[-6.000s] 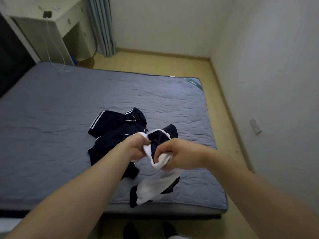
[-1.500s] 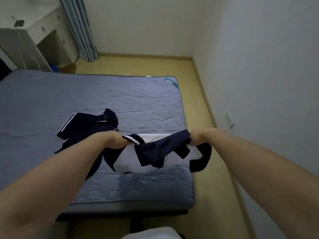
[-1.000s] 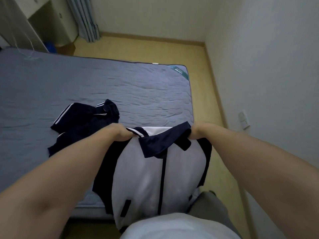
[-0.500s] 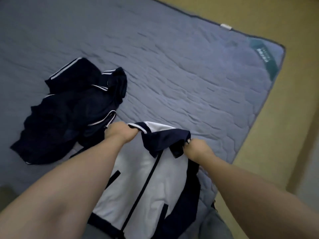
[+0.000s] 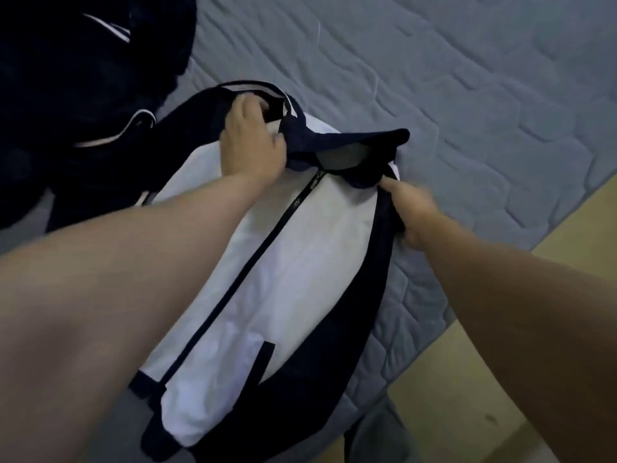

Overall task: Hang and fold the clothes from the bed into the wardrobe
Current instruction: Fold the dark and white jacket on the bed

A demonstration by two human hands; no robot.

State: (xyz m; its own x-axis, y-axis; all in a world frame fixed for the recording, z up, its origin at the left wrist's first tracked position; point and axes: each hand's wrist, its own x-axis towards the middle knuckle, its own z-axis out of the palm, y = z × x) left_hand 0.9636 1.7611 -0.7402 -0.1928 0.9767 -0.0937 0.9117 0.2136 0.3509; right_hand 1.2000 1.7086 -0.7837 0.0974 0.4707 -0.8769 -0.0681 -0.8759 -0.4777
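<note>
- Holding the white and navy jacket (image 5: 283,262) by its top end with both grips, I have it lying front side up on the grey quilted bed (image 5: 467,78). It runs from the centre of the frame down to the lower left.
- My left grip (image 5: 248,142), at upper centre-left, is clamped on the jacket's shoulder. The fingers curl into the navy cloth there, and the thumb sits against the navy collar (image 5: 334,142).
- My right grip (image 5: 410,208), just right of centre, is clamped on the navy side panel below the collar's right end. The fingers are curled round the cloth, and the forefinger reaches toward the collar. This grip is somewhat blurred.
- The collar lies rumpled and folded over between the two grips.
- A dark zip (image 5: 260,259) runs down the white front from the collar toward the lower left, with a short navy pocket strip (image 5: 263,359) to its right.
- A heap of dark navy clothes (image 5: 83,95) with thin white piping lies on the bed in the upper left, touching the jacket's shoulder.
- Tan floor (image 5: 584,228) shows along the right edge and the lower right, beyond the bed's edge.
</note>
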